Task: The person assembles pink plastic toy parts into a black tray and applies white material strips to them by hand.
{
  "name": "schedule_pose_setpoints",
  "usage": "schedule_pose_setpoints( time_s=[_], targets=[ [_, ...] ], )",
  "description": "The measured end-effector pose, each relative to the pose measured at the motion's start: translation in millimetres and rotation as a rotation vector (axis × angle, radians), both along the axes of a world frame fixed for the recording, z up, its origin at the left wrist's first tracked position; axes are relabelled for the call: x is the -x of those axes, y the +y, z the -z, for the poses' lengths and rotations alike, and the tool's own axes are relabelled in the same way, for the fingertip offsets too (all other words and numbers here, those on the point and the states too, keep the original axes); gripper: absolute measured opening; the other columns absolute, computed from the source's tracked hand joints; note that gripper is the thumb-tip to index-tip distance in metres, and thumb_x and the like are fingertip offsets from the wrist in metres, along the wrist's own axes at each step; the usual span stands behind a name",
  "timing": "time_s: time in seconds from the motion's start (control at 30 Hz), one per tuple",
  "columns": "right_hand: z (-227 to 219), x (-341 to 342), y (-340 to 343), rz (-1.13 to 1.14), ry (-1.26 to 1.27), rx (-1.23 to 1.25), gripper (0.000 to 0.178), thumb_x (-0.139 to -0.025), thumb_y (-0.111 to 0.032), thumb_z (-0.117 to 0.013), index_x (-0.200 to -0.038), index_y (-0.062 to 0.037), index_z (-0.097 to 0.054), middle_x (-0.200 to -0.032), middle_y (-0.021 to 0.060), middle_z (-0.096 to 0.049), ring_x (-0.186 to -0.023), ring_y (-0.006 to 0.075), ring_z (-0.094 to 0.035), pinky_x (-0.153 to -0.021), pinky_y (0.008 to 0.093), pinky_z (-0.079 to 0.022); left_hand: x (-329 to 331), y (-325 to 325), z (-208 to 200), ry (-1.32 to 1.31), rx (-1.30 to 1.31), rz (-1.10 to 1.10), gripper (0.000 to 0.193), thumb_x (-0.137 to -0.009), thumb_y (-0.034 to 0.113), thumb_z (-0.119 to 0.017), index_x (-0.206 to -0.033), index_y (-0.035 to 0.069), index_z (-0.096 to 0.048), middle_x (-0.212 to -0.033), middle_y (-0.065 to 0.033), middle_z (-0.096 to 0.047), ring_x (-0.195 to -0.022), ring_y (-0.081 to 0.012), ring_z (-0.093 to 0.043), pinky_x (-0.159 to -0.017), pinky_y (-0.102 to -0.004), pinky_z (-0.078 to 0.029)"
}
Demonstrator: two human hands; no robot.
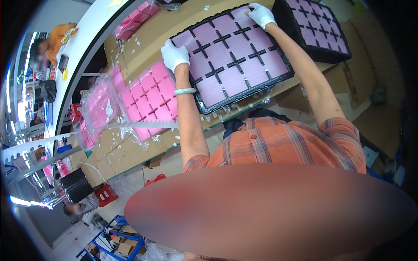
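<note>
A black plastic tray (pixel 236 63) lies in front of me, slightly turned, with cross-shaped black ribs standing out of its pale pink lining. My left hand (pixel 175 55), in a white glove, grips the tray's far left corner, its fingertips over the rim. At the far right corner my right hand (pixel 262 16), also gloved in white, has its fingers bent round the edge. The undersides of the tray and some fingers are hidden. Beside my left forearm lies a bright pink foam sheet (pixel 150 101) with cross-shaped slots.
A stack of black trays (pixel 325 48) with pink lining stands at the right. Pink pieces in clear plastic wrap (pixel 99 102) lie to the left. White scraps litter the cardboard-covered table (pixel 114 157). Another person (pixel 61 41) sits at a white counter (pixel 93 26), far left.
</note>
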State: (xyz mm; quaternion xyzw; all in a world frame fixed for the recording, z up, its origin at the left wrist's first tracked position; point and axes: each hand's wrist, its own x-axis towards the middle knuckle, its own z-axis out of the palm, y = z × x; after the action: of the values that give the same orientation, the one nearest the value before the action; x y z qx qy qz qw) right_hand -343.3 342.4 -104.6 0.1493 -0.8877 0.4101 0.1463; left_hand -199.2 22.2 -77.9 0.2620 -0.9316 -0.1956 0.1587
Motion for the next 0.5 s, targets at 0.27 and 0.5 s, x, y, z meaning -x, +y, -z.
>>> schedule_pose_setpoints(
  time_s=[0.27,0.5],
  targets=[
    [-43.2,-47.5,-27.5,0.162,0.401,-0.619,0.030,-0.089,-0.033,-0.062,-0.105,-0.0082,-0.070,-0.093,0.0158,-0.066,-0.089,0.0350,-0.063,-0.079,0.0442,-0.052,-37.3,1.4,-4.1,0.095,0.393,0.145,0.040,-0.080,0.028,-0.068,-0.115,0.009,-0.060,-0.125,-0.0142,-0.056,-0.118,-0.0316,-0.053,-0.094,-0.0463,-0.043],
    [4.0,-56.0,-21.0,0.034,0.272,-0.821,0.049,-0.097,-0.045,-0.044,-0.125,-0.0110,-0.062,-0.134,0.0071,-0.057,-0.129,0.0308,-0.046,-0.105,0.0452,-0.036,-27.0,16.7,9.5,-0.251,0.527,0.383,0.051,-0.097,0.048,-0.039,-0.134,0.018,-0.056,-0.147,-0.0023,-0.047,-0.138,-0.0326,-0.036,-0.109,-0.0699,-0.013]
  ],
)
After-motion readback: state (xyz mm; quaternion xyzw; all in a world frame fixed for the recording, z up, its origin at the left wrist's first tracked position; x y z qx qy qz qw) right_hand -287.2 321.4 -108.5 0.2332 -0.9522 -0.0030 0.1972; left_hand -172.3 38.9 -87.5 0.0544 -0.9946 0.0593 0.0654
